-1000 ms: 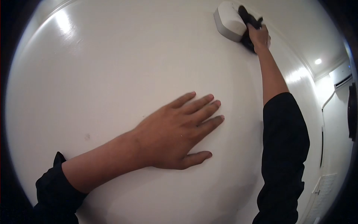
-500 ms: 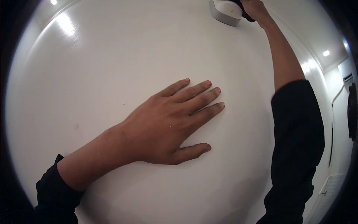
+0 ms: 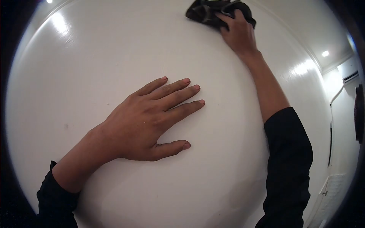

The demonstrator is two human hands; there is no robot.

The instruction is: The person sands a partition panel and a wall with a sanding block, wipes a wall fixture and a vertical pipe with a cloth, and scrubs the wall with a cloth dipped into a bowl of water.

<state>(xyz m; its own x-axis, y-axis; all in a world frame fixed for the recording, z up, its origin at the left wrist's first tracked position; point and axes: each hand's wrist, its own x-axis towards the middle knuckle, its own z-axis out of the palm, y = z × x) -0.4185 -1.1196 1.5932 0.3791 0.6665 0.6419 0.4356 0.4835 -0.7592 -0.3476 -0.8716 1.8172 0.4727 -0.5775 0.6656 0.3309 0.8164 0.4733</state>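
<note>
My left hand (image 3: 146, 119) lies flat with fingers spread on a glossy white wall (image 3: 125, 57). Nothing is under its fingertips but the painted surface. Up at the top of the view, my right hand (image 3: 239, 34) grips a crumpled dark cloth (image 3: 207, 12), pressing it against something at the upper edge. The white fixture seen there earlier is out of sight, either behind the cloth or beyond the edge; I cannot tell which.
Small faint marks (image 3: 66, 125) dot the wall at the left. On the right are a ceiling light (image 3: 325, 53), a white air conditioner (image 3: 348, 70), a dark round-edged object (image 3: 359, 114) and a door handle (image 3: 324, 193).
My right hand has moved left and down in view with the cloth, which now shows more fully. The white fixture is no longer visible. My left hand sits slightly further left in view, still flat.
</note>
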